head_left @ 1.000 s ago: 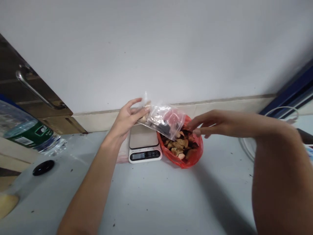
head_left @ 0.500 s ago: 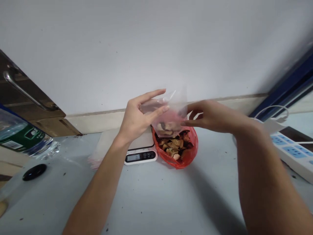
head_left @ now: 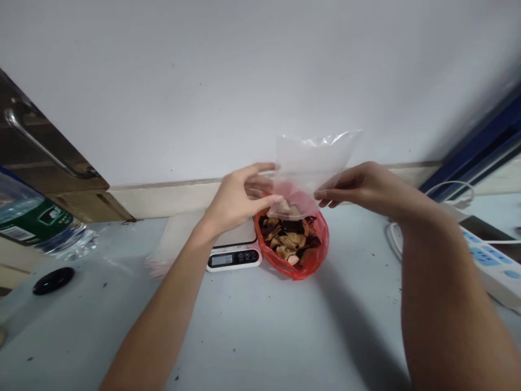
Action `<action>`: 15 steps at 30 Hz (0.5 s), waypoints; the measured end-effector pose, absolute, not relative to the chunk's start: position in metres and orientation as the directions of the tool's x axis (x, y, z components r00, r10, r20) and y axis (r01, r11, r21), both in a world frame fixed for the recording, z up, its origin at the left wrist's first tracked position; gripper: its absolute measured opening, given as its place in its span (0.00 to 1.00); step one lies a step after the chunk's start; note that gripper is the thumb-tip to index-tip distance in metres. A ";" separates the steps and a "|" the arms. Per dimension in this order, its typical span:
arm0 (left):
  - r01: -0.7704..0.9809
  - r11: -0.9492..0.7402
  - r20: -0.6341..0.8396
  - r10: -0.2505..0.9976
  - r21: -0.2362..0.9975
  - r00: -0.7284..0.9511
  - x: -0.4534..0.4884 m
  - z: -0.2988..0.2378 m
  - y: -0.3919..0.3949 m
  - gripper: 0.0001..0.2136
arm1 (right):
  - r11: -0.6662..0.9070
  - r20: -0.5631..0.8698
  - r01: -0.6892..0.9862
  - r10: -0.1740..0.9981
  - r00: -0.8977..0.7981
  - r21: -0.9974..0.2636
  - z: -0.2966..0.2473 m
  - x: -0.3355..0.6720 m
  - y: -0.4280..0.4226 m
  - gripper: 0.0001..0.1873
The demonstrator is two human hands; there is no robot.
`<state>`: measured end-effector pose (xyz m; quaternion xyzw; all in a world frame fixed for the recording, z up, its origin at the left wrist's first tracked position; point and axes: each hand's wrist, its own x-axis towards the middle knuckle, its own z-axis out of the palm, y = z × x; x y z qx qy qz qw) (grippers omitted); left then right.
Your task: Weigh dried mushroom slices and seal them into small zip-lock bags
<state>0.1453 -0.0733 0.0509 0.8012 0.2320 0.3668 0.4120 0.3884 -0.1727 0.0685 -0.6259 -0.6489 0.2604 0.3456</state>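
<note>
A clear plastic bag (head_left: 311,163) stands raised over a red plastic bag (head_left: 313,269), with a few pale dried slices in its bottom. My right hand (head_left: 358,187) pinches the clear bag's lower right edge between thumb and fingers. At its left side is my left hand (head_left: 240,198), thumb and fingers apart, the thumb tip touching or very near the bag's lower corner. Brown dried slices (head_left: 291,241) fill the red bag. A white digital scale (head_left: 234,260) sits under my left hand, its display reading about 0.0.
Left of the scale lies a stack of flat clear bags (head_left: 163,255). Further left are a large water bottle (head_left: 44,222) and a black oval object (head_left: 53,281). A white power strip (head_left: 494,266) with a cable lies at right. The wall (head_left: 228,81) rises behind the table.
The clear bag has swung upright and to the right, its top spreading wider. My right hand has shifted right with its edge. The left hand's fingers have moved off the bag's upper part.
</note>
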 end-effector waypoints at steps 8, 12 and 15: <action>0.104 -0.544 0.365 0.680 0.833 0.636 0.155 0.041 -0.074 0.18 | 0.099 0.202 0.667 0.976 0.079 -0.738 0.063 0.385 -0.170 0.18; 0.011 -0.519 0.419 0.702 0.855 0.576 0.142 0.052 -0.070 0.32 | 0.148 0.331 0.622 0.924 0.189 -0.769 0.069 0.375 -0.172 0.15; -0.046 -0.541 0.491 0.720 0.840 0.490 0.131 0.060 -0.068 0.28 | 0.217 0.366 0.580 0.918 0.151 -0.785 0.073 0.365 -0.172 0.13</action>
